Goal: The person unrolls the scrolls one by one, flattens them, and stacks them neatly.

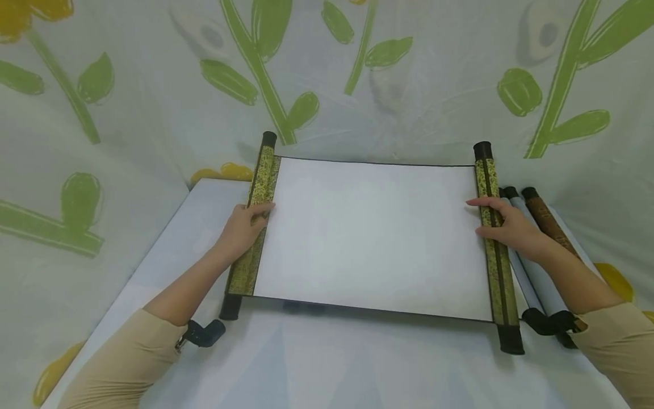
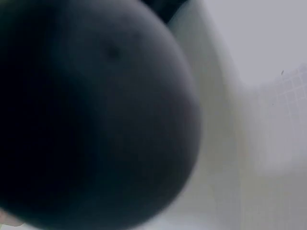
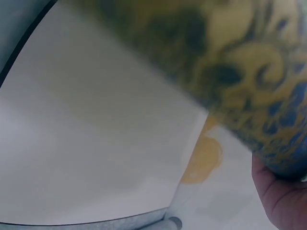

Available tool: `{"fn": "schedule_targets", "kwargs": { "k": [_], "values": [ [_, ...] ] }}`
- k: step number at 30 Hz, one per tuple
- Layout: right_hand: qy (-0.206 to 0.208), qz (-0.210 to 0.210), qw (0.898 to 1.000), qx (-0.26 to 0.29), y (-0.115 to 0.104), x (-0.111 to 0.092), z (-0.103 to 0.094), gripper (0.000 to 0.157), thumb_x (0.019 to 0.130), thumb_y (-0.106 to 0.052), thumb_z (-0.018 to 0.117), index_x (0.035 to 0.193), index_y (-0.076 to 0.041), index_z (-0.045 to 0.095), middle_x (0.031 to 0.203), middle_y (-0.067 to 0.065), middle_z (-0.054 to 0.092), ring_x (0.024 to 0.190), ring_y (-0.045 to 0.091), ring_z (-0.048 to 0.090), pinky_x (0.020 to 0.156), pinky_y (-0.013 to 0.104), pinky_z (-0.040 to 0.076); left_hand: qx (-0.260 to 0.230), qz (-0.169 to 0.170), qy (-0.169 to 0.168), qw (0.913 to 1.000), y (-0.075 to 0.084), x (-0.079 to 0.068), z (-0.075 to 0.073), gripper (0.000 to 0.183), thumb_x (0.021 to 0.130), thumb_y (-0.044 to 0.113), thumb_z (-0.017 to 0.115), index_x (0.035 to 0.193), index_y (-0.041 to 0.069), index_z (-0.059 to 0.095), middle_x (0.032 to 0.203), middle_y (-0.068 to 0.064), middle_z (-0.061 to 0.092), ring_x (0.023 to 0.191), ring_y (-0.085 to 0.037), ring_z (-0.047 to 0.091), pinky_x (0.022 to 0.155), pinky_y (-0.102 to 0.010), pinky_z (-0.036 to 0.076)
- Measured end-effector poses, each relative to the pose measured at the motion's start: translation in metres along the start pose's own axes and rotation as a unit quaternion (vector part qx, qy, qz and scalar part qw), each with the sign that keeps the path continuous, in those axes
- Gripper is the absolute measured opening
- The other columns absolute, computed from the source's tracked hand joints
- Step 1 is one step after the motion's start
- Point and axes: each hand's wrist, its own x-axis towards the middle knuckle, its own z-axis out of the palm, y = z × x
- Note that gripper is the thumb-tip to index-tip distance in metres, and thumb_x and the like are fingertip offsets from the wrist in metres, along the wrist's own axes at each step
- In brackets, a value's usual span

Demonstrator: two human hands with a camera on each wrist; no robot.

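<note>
A hanging scroll is unrolled sideways above the table, its blank white sheet (image 1: pixel 378 238) stretched between two gold-and-black patterned rollers with black end knobs. My left hand (image 1: pixel 246 230) grips the left roller (image 1: pixel 263 176) near its middle, thumb and fingers at the sheet's edge. On the other side, my right hand (image 1: pixel 513 230) holds the right roller (image 1: pixel 501 278) with its fingers over the front. In the right wrist view the patterned roller (image 3: pixel 230 72) crosses close and blurred, with part of my right hand (image 3: pixel 283 201) below it. A dark rounded shape (image 2: pixel 110 120) fills much of the left wrist view.
Beside my right forearm lie several rolled scrolls, among them a pale blue one (image 1: pixel 541 272) and a brown patterned one (image 1: pixel 552 221). The white table (image 1: pixel 327 369) runs under everything. Behind it hangs a curtain (image 1: pixel 434 119) printed with green stems and leaves.
</note>
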Motion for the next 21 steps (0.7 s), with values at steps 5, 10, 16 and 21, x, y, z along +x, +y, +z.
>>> {"fn": "schedule_targets", "kwargs": {
  "k": [5, 10, 16, 21],
  "values": [
    [-0.005, 0.024, 1.0, -0.002, 0.0017, 0.0017, -0.0014, 0.067, 0.089, -0.015, 0.066, 0.144, -0.002, 0.031, 0.153, 0.027, 0.013, 0.139, 0.048, 0.001, 0.1, 0.071, 0.013, -0.005, 0.015, 0.004, 0.9999, -0.0024, -0.001, -0.003, 0.042, 0.096, 0.011, 0.046, 0.138, 0.012, 0.05, 0.066, -0.013, 0.049, 0.051, -0.021, 0.039, 0.047, -0.031, 0.039],
    [-0.008, 0.053, 0.998, -0.022, -0.002, 0.0011, -0.0004, 0.081, 0.081, -0.028, 0.075, 0.146, -0.006, 0.03, 0.154, 0.027, 0.008, 0.139, 0.051, 0.002, 0.098, 0.073, 0.014, 0.007, -0.027, -0.008, 0.9996, -0.0039, -0.0008, -0.0038, 0.048, 0.094, 0.02, 0.058, 0.141, 0.015, 0.046, 0.128, -0.029, 0.044, 0.115, -0.042, 0.046, 0.092, -0.053, 0.042],
    [-0.007, 0.045, 0.998, -0.031, -0.0015, 0.0001, -0.0027, 0.08, 0.081, -0.026, 0.075, 0.145, -0.004, 0.031, 0.153, 0.027, 0.012, 0.138, 0.051, 0.005, 0.097, 0.072, 0.016, 0.006, -0.02, -0.004, 0.9998, -0.0041, -0.0004, -0.0051, 0.047, 0.095, 0.018, 0.057, 0.141, 0.015, 0.047, 0.136, -0.03, 0.039, 0.099, -0.035, 0.048, 0.074, -0.044, 0.045],
    [-0.012, 0.021, 0.999, -0.021, 0.0028, -0.0009, -0.0067, 0.067, 0.087, -0.011, 0.067, 0.142, 0.0, 0.031, 0.15, 0.028, 0.018, 0.138, 0.051, 0.007, 0.097, 0.07, 0.019, 0.002, 0.0, 0.003, 1.0, -0.006, -0.0015, -0.0064, 0.045, 0.096, 0.012, 0.051, 0.14, 0.012, 0.047, 0.137, -0.031, 0.038, 0.059, -0.018, 0.041, 0.05, -0.029, 0.039]
  ]
}}
